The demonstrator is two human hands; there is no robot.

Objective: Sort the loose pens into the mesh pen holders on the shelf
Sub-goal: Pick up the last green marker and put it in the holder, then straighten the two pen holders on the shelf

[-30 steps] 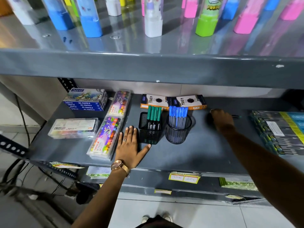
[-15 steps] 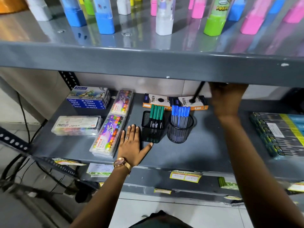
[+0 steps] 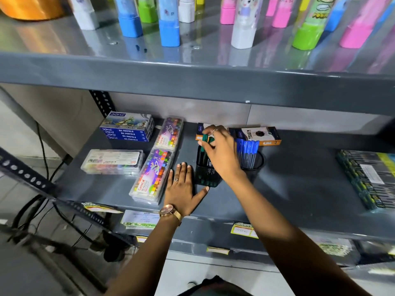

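Note:
Two black mesh holders stand mid-shelf. The square holder carries green-capped pens; the round holder to its right carries blue-capped pens. My right hand hovers over the square holder, its fingers pinched on a green-capped pen among the others there. My left hand lies flat on the shelf, fingers spread, touching the square holder's left side. A watch is on that wrist.
Behind the holders lie orange-and-black Trio boxes. Oil pastel cases and a blue Doms box stack sit to the left, a striped pack to the right. The upper shelf edge overhangs close above.
My right hand picked a pen up at the right of the shelf, lifted it under the upper shelf, then swung left and down to the square holder. The left hand stayed put.

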